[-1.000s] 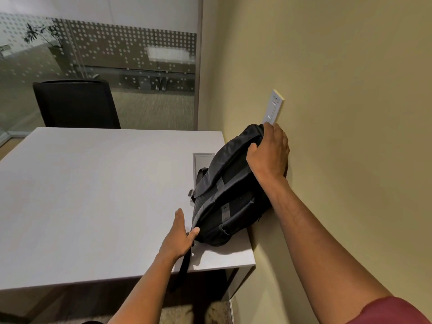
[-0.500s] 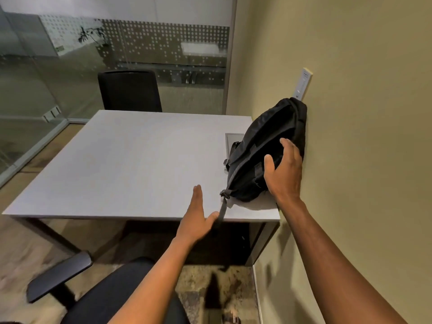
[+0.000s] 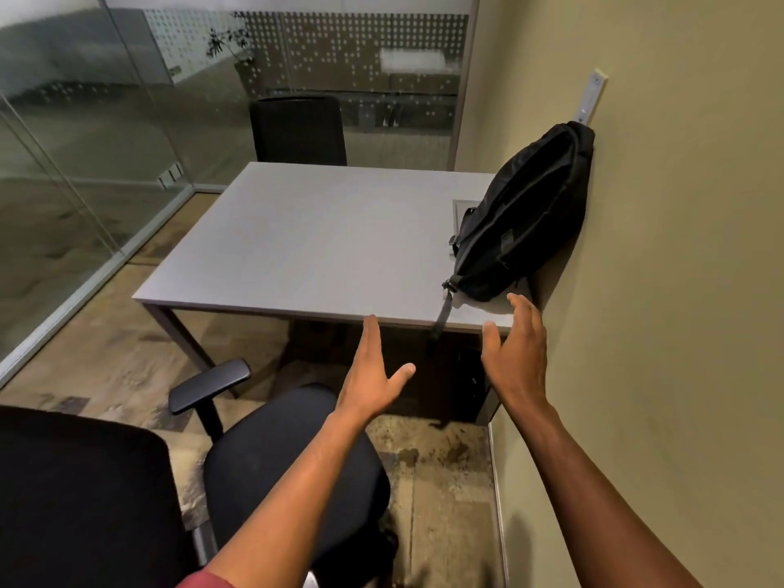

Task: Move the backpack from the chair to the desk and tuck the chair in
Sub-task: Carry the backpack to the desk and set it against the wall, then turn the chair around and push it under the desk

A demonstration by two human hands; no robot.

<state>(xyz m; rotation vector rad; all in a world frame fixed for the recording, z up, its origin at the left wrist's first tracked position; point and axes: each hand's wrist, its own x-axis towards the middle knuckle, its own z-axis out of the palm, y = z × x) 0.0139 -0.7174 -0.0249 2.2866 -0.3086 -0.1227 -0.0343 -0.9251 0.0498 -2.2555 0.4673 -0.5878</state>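
The black backpack (image 3: 526, 214) stands on the right end of the grey desk (image 3: 305, 244), leaning against the beige wall, with one strap hanging over the desk's front edge. My right hand (image 3: 515, 358) hovers open just below and in front of the backpack, apart from it. My left hand (image 3: 373, 375) is open in the air in front of the desk's edge, holding nothing. The black office chair (image 3: 271, 473) stands pulled out from the desk at the lower left, its seat below my left forearm and its armrest (image 3: 210, 386) beside it.
A second black chair (image 3: 297, 131) sits at the desk's far side. A glass partition (image 3: 85, 171) runs along the left and back. The beige wall (image 3: 679, 290) closes the right side, with a white wall plate (image 3: 592, 97) above the backpack. A cable hatch (image 3: 462, 210) lies beside the backpack.
Both hands have come off the backpack and drawn back past the desk's front edge. The view has pulled back and down, bringing the near chair into sight.
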